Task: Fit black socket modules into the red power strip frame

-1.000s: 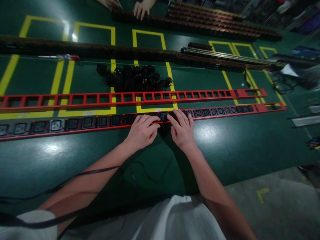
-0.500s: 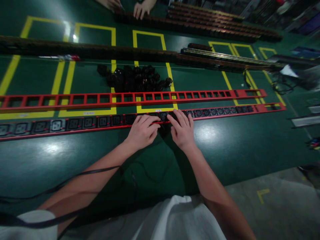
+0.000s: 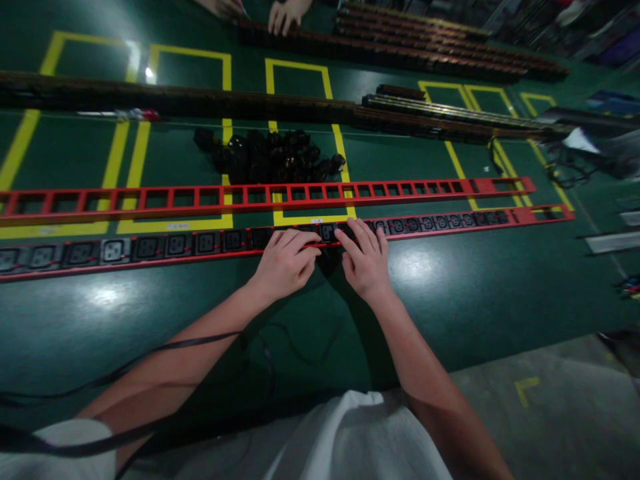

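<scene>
A long red rail (image 3: 480, 225) fitted with a row of black sockets (image 3: 207, 243) lies across the green table in front of me. My left hand (image 3: 287, 261) bends over it near the middle, fingers curved across the top and thumb along the near side. Close by on the right, my right hand (image 3: 367, 260) also grips the rail, its fingers somewhat spread over the far edge. Between my fingertips one black socket (image 3: 327, 232) shows; the right index finger touches its edge. The undersides of my fingers are hidden.
Behind runs a second red rail (image 3: 357, 193) with bare openings. Beyond it lie a heap of black parts (image 3: 280, 157), a red-and-white pen-like item (image 3: 143, 115) and long dark rails (image 3: 200, 103). Another person's hand (image 3: 287, 15) rests at the far rails. Black straps (image 3: 165, 345) cross my left arm.
My hands keep almost the same place and pose on the rail. Across the table, the other person's hands shift slightly.
</scene>
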A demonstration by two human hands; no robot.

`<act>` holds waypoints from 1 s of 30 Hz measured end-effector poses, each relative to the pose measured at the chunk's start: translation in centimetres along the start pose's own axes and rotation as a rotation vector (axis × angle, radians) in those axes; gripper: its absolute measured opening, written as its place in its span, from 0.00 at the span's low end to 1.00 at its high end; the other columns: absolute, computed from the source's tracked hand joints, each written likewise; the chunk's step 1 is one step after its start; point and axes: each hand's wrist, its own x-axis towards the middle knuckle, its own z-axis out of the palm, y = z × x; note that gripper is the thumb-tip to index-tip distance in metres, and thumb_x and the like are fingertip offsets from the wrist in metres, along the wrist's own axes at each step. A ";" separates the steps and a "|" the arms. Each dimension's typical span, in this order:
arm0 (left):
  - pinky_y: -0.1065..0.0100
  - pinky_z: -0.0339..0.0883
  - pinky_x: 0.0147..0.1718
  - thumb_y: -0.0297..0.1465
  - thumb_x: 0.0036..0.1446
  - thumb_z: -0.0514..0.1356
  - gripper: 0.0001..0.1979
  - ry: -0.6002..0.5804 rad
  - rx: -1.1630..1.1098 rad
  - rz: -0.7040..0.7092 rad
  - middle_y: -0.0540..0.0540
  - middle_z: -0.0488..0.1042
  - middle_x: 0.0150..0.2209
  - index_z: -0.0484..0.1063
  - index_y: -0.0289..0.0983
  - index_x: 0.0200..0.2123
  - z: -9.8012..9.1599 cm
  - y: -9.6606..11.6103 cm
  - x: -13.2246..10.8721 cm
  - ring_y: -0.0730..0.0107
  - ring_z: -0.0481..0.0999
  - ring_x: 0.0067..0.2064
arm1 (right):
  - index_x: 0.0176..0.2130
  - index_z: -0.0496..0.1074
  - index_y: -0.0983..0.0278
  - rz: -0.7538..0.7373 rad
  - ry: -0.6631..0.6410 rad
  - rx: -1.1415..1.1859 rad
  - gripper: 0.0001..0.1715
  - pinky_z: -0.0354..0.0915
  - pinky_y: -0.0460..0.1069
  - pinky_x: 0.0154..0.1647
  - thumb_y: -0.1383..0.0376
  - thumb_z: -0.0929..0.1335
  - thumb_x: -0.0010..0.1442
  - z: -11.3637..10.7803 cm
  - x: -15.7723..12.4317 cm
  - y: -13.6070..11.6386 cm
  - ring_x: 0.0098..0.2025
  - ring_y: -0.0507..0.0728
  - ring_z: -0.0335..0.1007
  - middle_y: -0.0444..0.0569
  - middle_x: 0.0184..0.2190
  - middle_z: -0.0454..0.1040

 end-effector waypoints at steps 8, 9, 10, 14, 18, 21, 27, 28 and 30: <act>0.55 0.65 0.45 0.24 0.63 0.58 0.09 -0.011 -0.002 -0.011 0.44 0.79 0.51 0.78 0.38 0.40 0.0 -0.1 0.0 0.58 0.74 0.49 | 0.68 0.62 0.53 0.013 -0.021 0.001 0.33 0.43 0.67 0.73 0.69 0.62 0.66 0.1 0.0 0.1 0.73 0.61 0.52 0.50 0.71 0.58; 0.55 0.65 0.45 0.24 0.63 0.58 0.09 -0.011 -0.002 -0.010 0.45 0.79 0.51 0.78 0.38 0.40 0.0 -0.1 0.0 0.59 0.74 0.49 | 0.68 0.62 0.53 0.013 -0.020 0.001 0.33 0.43 0.67 0.73 0.69 0.62 0.66 0.1 0.0 0.1 0.73 0.61 0.52 0.50 0.71 0.58; 0.55 0.65 0.45 0.25 0.63 0.57 0.09 -0.010 -0.001 -0.009 0.45 0.79 0.51 0.78 0.38 0.40 0.0 -0.1 0.0 0.59 0.74 0.49 | 0.68 0.63 0.53 0.013 -0.020 0.001 0.33 0.43 0.67 0.73 0.69 0.62 0.66 0.1 0.0 0.1 0.73 0.61 0.52 0.50 0.71 0.58; 0.56 0.65 0.45 0.25 0.63 0.58 0.09 -0.009 0.000 -0.009 0.45 0.79 0.51 0.78 0.38 0.40 0.0 -0.1 0.0 0.59 0.74 0.49 | 0.67 0.63 0.54 0.008 -0.007 0.003 0.32 0.43 0.66 0.74 0.69 0.62 0.66 0.2 0.0 0.1 0.73 0.61 0.52 0.51 0.71 0.59; 0.55 0.65 0.45 0.24 0.63 0.58 0.08 0.004 -0.002 -0.002 0.45 0.79 0.51 0.77 0.38 0.39 0.0 0.0 0.0 0.59 0.74 0.48 | 0.66 0.64 0.54 -0.002 0.005 -0.004 0.32 0.44 0.66 0.73 0.69 0.62 0.66 0.2 0.0 0.1 0.73 0.61 0.53 0.51 0.71 0.59; 0.55 0.66 0.45 0.24 0.63 0.58 0.08 0.000 -0.005 -0.006 0.45 0.79 0.51 0.78 0.38 0.39 0.0 0.0 0.0 0.59 0.74 0.48 | 0.67 0.64 0.54 0.002 -0.002 -0.005 0.32 0.44 0.66 0.73 0.69 0.62 0.66 0.2 0.0 0.1 0.73 0.61 0.52 0.51 0.71 0.59; 0.54 0.66 0.45 0.24 0.62 0.58 0.09 -0.018 -0.007 -0.019 0.44 0.79 0.51 0.78 0.39 0.40 0.0 -0.1 0.0 0.57 0.74 0.49 | 0.67 0.63 0.53 0.012 -0.009 -0.003 0.33 0.44 0.66 0.73 0.69 0.62 0.66 0.1 0.0 0.1 0.73 0.61 0.52 0.50 0.71 0.59; 0.54 0.66 0.45 0.24 0.62 0.58 0.09 -0.022 -0.007 -0.022 0.44 0.79 0.51 0.78 0.39 0.40 0.0 -0.1 -0.1 0.57 0.74 0.49 | 0.68 0.63 0.53 0.014 -0.014 0.000 0.33 0.43 0.67 0.73 0.69 0.62 0.66 0.1 0.0 0.1 0.73 0.61 0.52 0.50 0.71 0.59; 0.53 0.66 0.45 0.24 0.62 0.58 0.09 -0.023 -0.008 -0.026 0.44 0.79 0.51 0.78 0.39 0.40 0.1 -0.1 -0.1 0.57 0.74 0.49 | 0.68 0.62 0.53 0.015 -0.020 0.004 0.33 0.43 0.67 0.73 0.69 0.62 0.66 0.1 0.0 0.1 0.73 0.61 0.52 0.50 0.71 0.58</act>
